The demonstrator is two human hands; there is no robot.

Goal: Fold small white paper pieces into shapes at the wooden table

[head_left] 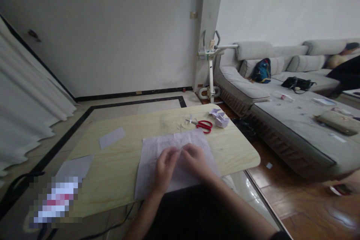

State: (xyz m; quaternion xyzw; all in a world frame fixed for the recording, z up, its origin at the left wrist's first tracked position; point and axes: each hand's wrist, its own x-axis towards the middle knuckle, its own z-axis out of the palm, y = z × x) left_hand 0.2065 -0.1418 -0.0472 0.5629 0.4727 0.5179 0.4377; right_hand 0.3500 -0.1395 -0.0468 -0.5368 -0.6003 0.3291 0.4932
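A large creased sheet of paper (152, 165) with faint print lies at the near edge of the wooden table (112, 180). Over its middle, my left hand (166, 160) and my right hand (194, 159) come together, fingertips pinched and almost touching. Something small and pale seems to sit between them, too blurred to name. Beyond the sheet rest red-handled scissors (204, 125), their blades pointing left among thin paper scraps (181, 125). Crumpled or folded white paper (221, 119) lies to the right of the scissors.
On the table's left are a small white paper (111, 137) and another sheet (75, 167), beside a pixelated patch. A grey sofa (295, 127) with bags stands at right, and a person sits at its far end. White exercise equipment (210, 71) stands by the wall.
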